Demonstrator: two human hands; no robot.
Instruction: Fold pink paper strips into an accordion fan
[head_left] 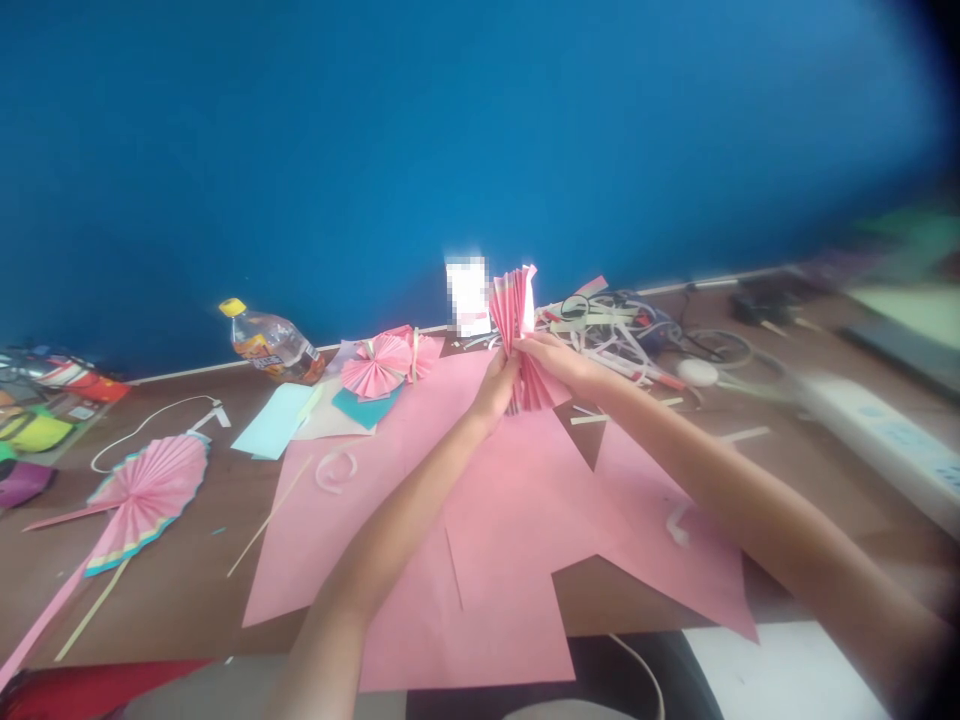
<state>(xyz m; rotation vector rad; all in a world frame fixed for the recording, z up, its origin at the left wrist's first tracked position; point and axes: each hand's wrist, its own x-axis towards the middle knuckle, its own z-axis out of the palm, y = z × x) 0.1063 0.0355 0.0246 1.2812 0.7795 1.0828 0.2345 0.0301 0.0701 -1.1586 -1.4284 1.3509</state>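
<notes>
A pleated pink paper fan [509, 300] is held upright above the table, pinched at its middle so that the folds spread above and below. My left hand [496, 388] grips it from the left, fingers closed around the pleats. From the right, my right hand [556, 362] closes on the same fold, its fingertips close to the left hand's. Large pink paper sheets [517, 500] lie beneath both forearms. Two finished-looking pink paper rosettes [376, 366] rest to the left, on top of other papers.
A pink fan with blue edging [150, 490] lies far left, near a tilted plastic bottle [274, 345]. Pale blue paper [276, 420] sits beside the pink sheets. Tangled paper strips and cables [615, 330] lie back right, with a white power strip [885, 440] nearer. A blue wall [450, 150] stands behind.
</notes>
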